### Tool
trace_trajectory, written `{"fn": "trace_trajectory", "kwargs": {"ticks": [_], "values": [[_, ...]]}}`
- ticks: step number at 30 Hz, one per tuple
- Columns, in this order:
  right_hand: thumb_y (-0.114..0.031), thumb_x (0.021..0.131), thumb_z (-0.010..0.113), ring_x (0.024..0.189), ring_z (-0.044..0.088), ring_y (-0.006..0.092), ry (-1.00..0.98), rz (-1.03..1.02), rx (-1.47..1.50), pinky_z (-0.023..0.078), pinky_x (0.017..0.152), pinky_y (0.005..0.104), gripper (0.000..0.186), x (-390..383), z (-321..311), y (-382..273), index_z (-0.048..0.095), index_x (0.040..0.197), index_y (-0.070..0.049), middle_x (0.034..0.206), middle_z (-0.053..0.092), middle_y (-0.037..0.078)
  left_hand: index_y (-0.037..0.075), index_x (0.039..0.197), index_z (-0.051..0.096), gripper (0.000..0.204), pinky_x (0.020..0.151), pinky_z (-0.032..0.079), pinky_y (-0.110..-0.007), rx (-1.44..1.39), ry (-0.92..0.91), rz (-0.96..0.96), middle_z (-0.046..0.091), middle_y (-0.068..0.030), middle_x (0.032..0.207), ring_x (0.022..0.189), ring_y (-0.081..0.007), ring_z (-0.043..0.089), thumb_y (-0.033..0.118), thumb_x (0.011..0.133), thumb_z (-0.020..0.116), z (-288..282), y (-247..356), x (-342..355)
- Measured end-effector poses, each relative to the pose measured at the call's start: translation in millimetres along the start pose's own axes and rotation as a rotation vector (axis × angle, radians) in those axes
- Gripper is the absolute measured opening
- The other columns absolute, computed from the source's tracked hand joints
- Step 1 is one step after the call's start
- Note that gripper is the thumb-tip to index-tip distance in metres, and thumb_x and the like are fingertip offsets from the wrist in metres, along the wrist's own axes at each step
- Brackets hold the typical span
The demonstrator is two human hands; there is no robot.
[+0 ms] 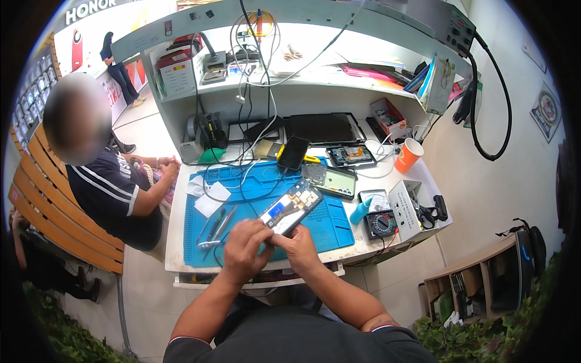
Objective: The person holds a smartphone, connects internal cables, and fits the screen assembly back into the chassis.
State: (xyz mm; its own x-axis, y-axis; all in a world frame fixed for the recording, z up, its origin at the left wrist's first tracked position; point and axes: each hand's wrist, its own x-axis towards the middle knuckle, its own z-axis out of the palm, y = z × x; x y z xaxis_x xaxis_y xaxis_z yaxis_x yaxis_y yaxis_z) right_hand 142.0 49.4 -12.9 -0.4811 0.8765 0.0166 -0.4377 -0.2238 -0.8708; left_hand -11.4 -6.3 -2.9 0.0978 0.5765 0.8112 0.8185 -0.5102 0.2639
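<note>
An opened smartphone (292,209), its battery and circuit board exposed, is tilted above the blue repair mat (333,230). My right hand (298,249) is closed around its lower right edge. At the phone's lower left end, the bent fingers of my left hand (245,243) are pressed together on it; the fingertips are partly hidden. Thin hand tools (215,224) lie on the mat left of my hands, below crumpled white tissue (212,199). Beyond the held phone are a removed phone cover (336,183) and a dark-screened phone (293,153).
To the right stand a teal bottle (361,210), a multimeter (382,225), an orange cup (409,155) and a white box (407,202) of cables. Loose cables (269,91) hang from the shelf across the bench. A person (115,175) is at the bench's left side.
</note>
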Motion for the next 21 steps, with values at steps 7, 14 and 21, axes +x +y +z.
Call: {"fn": "trace_trajectory", "kwargs": {"ticks": [7,14,21], "values": [[-0.003,0.091,0.074,0.099,0.070,0.0120,-0.036,-0.050,-0.021,0.055,0.089,0.0272,0.024,-0.9,-0.5,-1.6,0.071,0.115,0.001,0.110,0.074,0.007,0.007,0.104,0.072,0.043,0.093,0.057,-0.043,-0.056,0.025,-0.013,0.071,-0.0095,0.107,0.108,-0.0318,0.069,-0.004,0.064,0.083,-4.4,0.6,4.0],[-0.004,0.087,0.079,0.103,0.068,0.0132,-0.092,-0.042,-0.040,0.054,0.094,0.0300,0.035,0.4,-6.0,-2.9,0.067,0.119,0.001,0.114,0.072,0.008,0.005,0.102,0.072,0.035,0.090,0.058,-0.042,-0.123,0.044,-0.027,0.070,-0.0091,0.106,0.105,-0.0325,0.070,-0.005,0.070,0.081,-6.2,1.8,7.1],[-0.014,0.093,0.074,0.108,0.067,0.0155,-0.165,0.016,0.085,0.051,0.098,0.0300,0.038,-5.3,-4.5,-17.0,0.064,0.125,0.004,0.119,0.071,0.010,0.005,0.103,0.072,0.030,0.093,0.059,-0.044,-0.113,0.077,0.093,0.070,-0.0085,0.105,0.104,-0.0315,0.070,-0.005,0.075,0.080,-10.1,-3.3,5.0]]}}
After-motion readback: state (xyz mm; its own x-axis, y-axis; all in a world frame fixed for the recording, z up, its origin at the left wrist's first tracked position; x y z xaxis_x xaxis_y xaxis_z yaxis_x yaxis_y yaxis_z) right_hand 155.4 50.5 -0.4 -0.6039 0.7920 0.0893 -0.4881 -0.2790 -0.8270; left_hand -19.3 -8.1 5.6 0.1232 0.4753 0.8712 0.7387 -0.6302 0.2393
